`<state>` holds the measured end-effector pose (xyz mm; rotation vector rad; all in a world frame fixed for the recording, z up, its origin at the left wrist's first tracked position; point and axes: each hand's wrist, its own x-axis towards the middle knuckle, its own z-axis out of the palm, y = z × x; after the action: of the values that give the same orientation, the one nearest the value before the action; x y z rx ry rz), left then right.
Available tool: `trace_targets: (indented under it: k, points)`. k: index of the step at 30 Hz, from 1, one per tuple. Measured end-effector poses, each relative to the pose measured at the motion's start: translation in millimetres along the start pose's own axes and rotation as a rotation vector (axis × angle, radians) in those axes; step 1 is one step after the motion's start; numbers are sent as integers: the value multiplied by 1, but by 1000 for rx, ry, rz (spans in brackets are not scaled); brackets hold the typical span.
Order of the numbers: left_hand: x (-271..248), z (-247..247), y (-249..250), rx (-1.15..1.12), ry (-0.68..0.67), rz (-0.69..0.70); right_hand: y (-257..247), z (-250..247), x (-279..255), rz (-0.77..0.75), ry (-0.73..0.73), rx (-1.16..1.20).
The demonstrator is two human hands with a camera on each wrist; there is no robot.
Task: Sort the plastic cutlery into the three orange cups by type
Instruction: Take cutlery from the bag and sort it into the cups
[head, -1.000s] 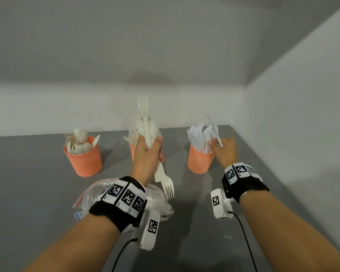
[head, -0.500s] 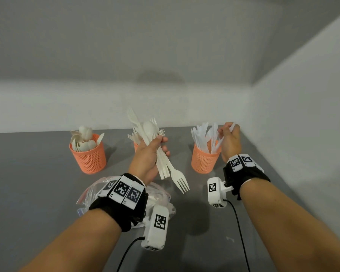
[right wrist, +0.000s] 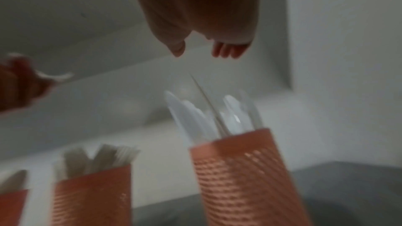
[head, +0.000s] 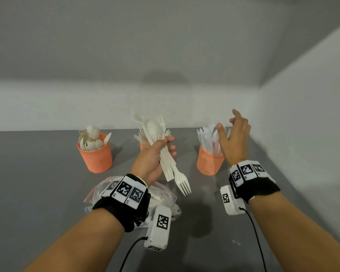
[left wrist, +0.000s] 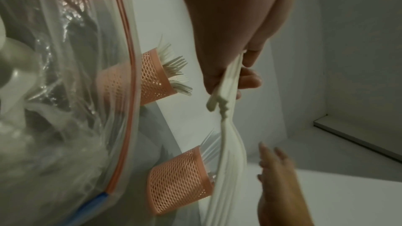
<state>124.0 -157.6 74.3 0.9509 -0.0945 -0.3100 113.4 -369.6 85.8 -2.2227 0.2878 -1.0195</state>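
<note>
Three orange mesh cups stand in a row on the grey table. The left cup (head: 95, 156) holds spoons. The middle cup (left wrist: 152, 78) holds forks and is mostly hidden behind my left hand in the head view. The right cup (head: 209, 162) (right wrist: 241, 176) holds knives. My left hand (head: 155, 154) grips a bundle of white cutlery (head: 165, 152) above the table, with forks and a spoon sticking out both ends. My right hand (head: 234, 138) hovers just above and right of the knife cup, fingers spread, holding nothing.
A clear zip bag (head: 165, 199) (left wrist: 65, 100) with more white cutlery lies on the table under my left wrist. Light walls close in behind the cups and along the right side (head: 302, 134).
My right hand held a knife at the right cup; the knife is now in the cup and the hand has lifted with fingers spread. My left hand has tilted the bundle slightly.
</note>
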Motion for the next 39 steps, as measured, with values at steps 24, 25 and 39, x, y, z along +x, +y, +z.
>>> trace_targets:
  k: [24,25,39]
  points:
    - [-22,-52,43,33,33,-27,-90,31,-32,667,-302,1156]
    - [-24,-50,42,59,17,-31,-97,35,-33,671,-304,1184]
    - [-45,-42,52,168,-134,-240,-139,58,-70,446,-926,764]
